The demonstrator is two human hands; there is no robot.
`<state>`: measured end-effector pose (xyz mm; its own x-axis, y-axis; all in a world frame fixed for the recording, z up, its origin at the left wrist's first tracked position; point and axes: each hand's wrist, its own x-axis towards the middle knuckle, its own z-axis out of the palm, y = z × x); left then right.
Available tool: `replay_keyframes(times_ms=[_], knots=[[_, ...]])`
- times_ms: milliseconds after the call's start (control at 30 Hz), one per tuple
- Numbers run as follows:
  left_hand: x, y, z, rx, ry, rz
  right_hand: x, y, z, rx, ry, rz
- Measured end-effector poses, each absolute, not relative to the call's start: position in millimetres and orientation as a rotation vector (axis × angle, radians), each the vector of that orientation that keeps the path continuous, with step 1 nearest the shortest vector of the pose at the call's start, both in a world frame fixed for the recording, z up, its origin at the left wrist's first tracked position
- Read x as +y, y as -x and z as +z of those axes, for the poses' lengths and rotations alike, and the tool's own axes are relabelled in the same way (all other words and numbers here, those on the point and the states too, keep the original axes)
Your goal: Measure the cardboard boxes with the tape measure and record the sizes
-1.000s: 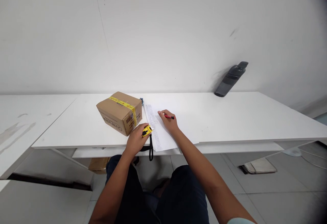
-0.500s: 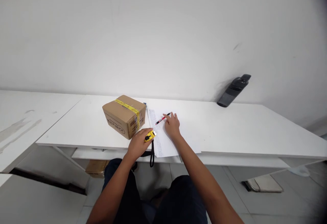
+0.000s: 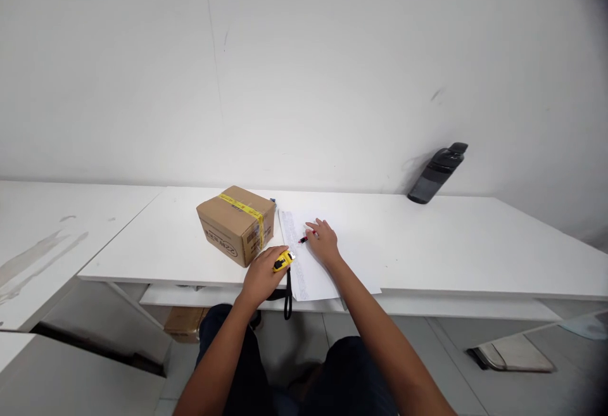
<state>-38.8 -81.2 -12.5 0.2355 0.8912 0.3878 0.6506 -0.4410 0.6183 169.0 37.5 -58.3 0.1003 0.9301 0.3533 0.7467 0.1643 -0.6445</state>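
Observation:
My left hand (image 3: 260,278) is closed around a yellow tape measure (image 3: 284,261) at the table's front edge, its black wrist strap (image 3: 288,296) hanging down past the edge. Just behind that hand stands a taped cardboard box (image 3: 228,229). Sheets of paper (image 3: 313,280) with dense writing down the left side lie to the right of the box. Over the paper, my right hand (image 3: 324,242) has its fingers on a red and black pen (image 3: 304,239); the pen's dark end points left, and the fingers partly hide the rest.
A dark bottle (image 3: 437,173) is at the back right of the white table (image 3: 451,251), near the wall. Another table (image 3: 38,226) adjoins on the left. Below are a shelf (image 3: 427,305), a brown box (image 3: 183,324) and a pale flat object (image 3: 517,354) on the floor.
My right hand has closed over the pen, which now shows less of its length and sits nearer the palm. The left hand keeps the tape measure. The whole view has shifted slightly.

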Motion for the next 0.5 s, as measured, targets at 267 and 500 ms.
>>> replay_keyframes(times_ms=[267, 500], knots=[[-81.1, 37.7, -10.9, 1.441, -2.185, 1.02, 38.6, -171.1, -58.1, -1.677, 1.576, 0.275], [-79.8, 37.5, -12.0, 1.427, -2.187, 1.023, 39.5, -173.1, -56.9, -1.67, 1.561, 0.286]])
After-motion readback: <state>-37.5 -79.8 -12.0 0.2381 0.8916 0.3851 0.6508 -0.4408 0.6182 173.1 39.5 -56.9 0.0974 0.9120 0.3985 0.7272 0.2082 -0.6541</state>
